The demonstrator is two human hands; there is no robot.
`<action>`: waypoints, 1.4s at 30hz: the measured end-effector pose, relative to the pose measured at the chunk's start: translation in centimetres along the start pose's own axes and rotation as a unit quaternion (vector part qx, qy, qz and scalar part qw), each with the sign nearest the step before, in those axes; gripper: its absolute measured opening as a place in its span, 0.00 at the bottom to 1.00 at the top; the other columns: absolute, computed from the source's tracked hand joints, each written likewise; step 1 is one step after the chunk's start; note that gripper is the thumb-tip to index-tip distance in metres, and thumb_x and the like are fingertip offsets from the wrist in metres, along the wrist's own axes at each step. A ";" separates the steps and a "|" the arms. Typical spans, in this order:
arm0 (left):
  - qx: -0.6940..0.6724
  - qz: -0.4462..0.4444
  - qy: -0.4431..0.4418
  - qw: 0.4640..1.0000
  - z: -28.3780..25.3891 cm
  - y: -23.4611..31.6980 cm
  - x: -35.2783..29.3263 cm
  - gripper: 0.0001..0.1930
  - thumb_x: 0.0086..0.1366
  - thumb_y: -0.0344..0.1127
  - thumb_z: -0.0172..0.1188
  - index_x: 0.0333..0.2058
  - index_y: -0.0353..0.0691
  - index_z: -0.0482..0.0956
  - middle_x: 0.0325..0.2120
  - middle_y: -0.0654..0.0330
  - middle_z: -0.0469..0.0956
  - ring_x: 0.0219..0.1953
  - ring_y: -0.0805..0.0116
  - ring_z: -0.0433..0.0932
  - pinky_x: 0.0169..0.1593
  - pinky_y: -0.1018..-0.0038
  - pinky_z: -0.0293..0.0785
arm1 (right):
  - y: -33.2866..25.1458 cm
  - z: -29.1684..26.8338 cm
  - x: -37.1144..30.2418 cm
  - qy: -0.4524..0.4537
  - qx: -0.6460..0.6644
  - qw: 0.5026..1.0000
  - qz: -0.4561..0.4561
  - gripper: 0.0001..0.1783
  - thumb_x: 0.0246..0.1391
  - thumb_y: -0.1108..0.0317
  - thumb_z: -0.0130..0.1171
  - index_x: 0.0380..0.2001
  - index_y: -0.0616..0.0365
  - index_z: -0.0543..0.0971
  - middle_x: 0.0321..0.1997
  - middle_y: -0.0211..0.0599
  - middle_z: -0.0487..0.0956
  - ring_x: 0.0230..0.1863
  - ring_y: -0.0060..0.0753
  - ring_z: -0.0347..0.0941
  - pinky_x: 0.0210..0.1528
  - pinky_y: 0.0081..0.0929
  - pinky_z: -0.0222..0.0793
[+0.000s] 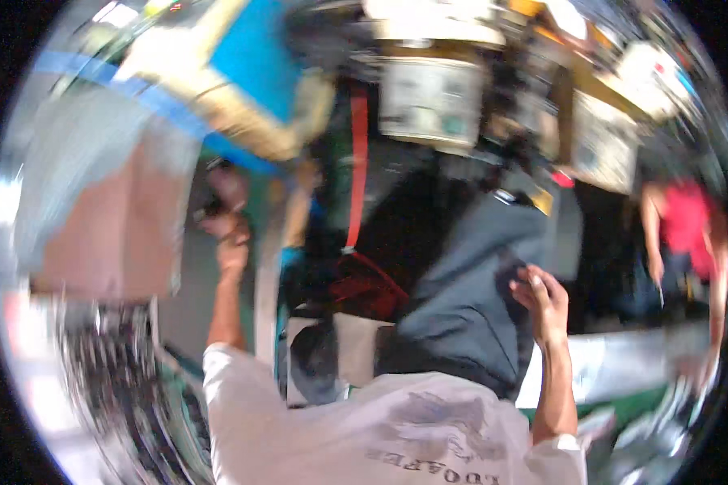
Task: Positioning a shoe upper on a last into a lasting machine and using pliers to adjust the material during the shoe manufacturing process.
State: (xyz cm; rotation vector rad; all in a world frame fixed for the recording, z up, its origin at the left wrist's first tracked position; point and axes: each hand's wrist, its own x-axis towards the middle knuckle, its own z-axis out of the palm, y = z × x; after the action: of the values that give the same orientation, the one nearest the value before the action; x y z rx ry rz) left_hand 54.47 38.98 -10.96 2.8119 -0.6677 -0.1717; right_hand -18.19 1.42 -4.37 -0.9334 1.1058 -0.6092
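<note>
The whole picture is smeared by motion. My right hand (542,297) is at the right of centre with its fingers closed on the edge of a dark grey cloth (469,299), which hangs in folds in front of my white shirt. My left hand (233,241) is raised at the left, fingers curled. A small dark thing (210,204) sits just above it, and the blur hides whether the hand holds it.
A red strap (357,162) runs down the middle over dark gear. A blue and tan box (255,73) is at the upper left and a pale container (429,101) at the top. A brown panel (113,234) fills the left. Another person in a red top (687,218) stands at the right.
</note>
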 end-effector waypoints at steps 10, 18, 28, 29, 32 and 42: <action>-0.461 0.129 -0.423 0.769 15.1 31.6 -7.5 0.26 0.82 0.34 0.57 0.73 0.30 0.69 0.64 0.46 0.79 0.65 0.52 0.80 0.71 0.59 0.75 | 15.1 -26.9 -30.7 0.588 -0.118 0.795 0.086 0.29 0.73 0.53 0.63 0.60 0.72 0.83 0.45 0.40 0.88 0.43 0.28 0.82 0.51 0.28 0.79; -0.331 0.286 -0.471 0.766 12.8 52.8 -21.9 0.26 0.83 0.37 0.57 0.72 0.29 0.71 0.63 0.47 0.80 0.63 0.56 0.82 0.70 0.61 0.76 | 33.2 -12.9 -45.7 0.434 -0.301 0.817 0.233 0.67 0.50 0.59 0.81 0.85 0.57 0.50 0.74 0.58 0.75 0.73 0.56 0.74 0.75 0.44 0.70; -0.260 0.378 -0.744 0.486 14.1 58.6 -45.5 0.39 0.71 0.26 0.70 0.77 0.31 0.62 0.69 0.45 0.74 0.68 0.54 0.77 0.70 0.61 0.75 | 23.4 -13.5 -33.1 0.528 0.192 0.827 0.002 0.41 0.67 0.59 0.74 0.73 0.67 0.68 0.62 0.44 0.82 0.59 0.34 0.79 0.64 0.36 0.77; -0.248 0.390 -0.754 0.466 13.8 58.6 -48.0 0.47 0.70 0.31 0.74 0.79 0.31 0.56 0.75 0.42 0.64 0.74 0.50 0.69 0.73 0.57 0.72 | 19.5 -12.5 -30.6 0.512 0.215 0.831 -0.023 0.40 0.68 0.56 0.72 0.73 0.67 0.68 0.62 0.44 0.82 0.58 0.35 0.79 0.63 0.36 0.77; -0.335 0.435 -0.681 0.484 18.0 57.8 -52.6 0.44 0.71 0.40 0.75 0.78 0.35 0.61 0.74 0.43 0.67 0.75 0.50 0.67 0.74 0.60 0.69 | 13.3 -10.4 -22.3 0.423 0.279 0.855 -0.113 0.36 0.77 0.50 0.59 0.75 0.64 0.67 0.62 0.43 0.81 0.59 0.34 0.78 0.64 0.37 0.76; -0.532 0.204 -0.633 0.524 11.4 56.1 -37.5 0.32 0.81 0.37 0.61 0.77 0.33 0.65 0.70 0.52 0.74 0.70 0.65 0.72 0.75 0.68 0.64 | 5.0 -4.4 -11.4 0.144 0.128 0.972 -0.138 0.38 0.82 0.49 0.50 0.82 0.63 0.60 0.79 0.49 0.69 0.79 0.43 0.63 0.82 0.39 0.53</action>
State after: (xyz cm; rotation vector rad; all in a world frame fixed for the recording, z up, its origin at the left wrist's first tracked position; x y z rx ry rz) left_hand -4.70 5.15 -5.01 0.8815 -0.8995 -1.8284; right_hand -26.48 11.66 -3.94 -0.7940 1.1272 -1.1172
